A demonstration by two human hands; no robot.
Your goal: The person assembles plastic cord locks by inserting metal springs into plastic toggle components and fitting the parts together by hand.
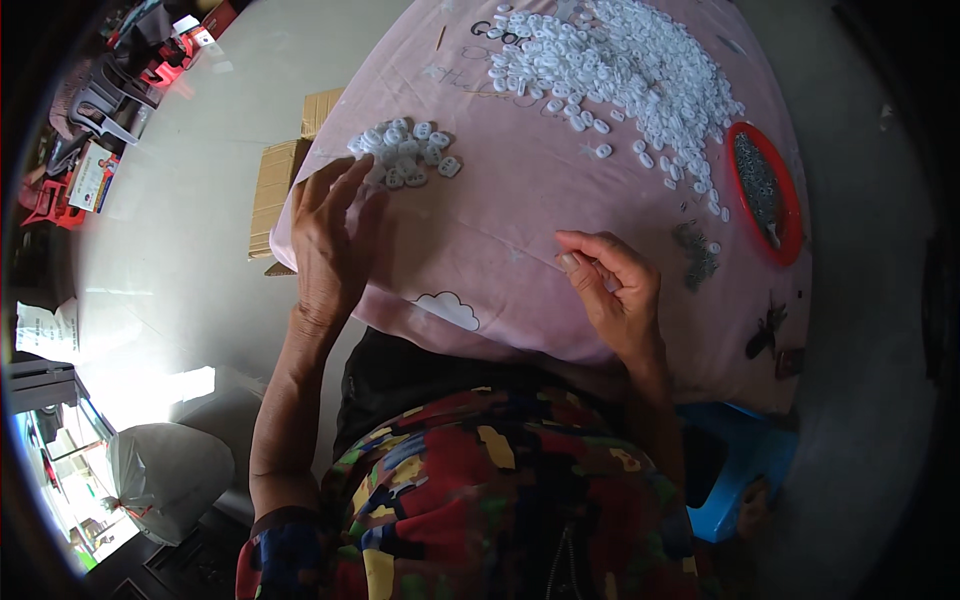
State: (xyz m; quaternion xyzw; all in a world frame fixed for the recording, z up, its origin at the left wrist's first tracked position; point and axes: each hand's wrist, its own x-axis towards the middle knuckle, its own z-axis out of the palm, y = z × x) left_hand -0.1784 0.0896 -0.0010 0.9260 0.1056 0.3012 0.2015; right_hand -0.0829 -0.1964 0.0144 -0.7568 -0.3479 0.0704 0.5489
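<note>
My left hand (335,235) is over the left side of a pink cloth-covered table (480,210). Its fingers are apart, with the fingertips at the near left edge of a small heap of white oval plastic pieces (405,150). Nothing shows in its grasp. Over the middle of the near side is my right hand (620,285), thumb and forefinger brought close together and the other fingers curled. Anything between those tips is too small to make out. Nearby, to its right, lies a loose patch of small dark metal bits (695,255).
A large spread of white plastic pieces (630,70) covers the far right. Beside it sits a red oval tray (792,215) of small metal parts. A black object (767,330) lies near the right edge. A cardboard box (275,195) stands left of the table; a blue stool (735,490) is below right.
</note>
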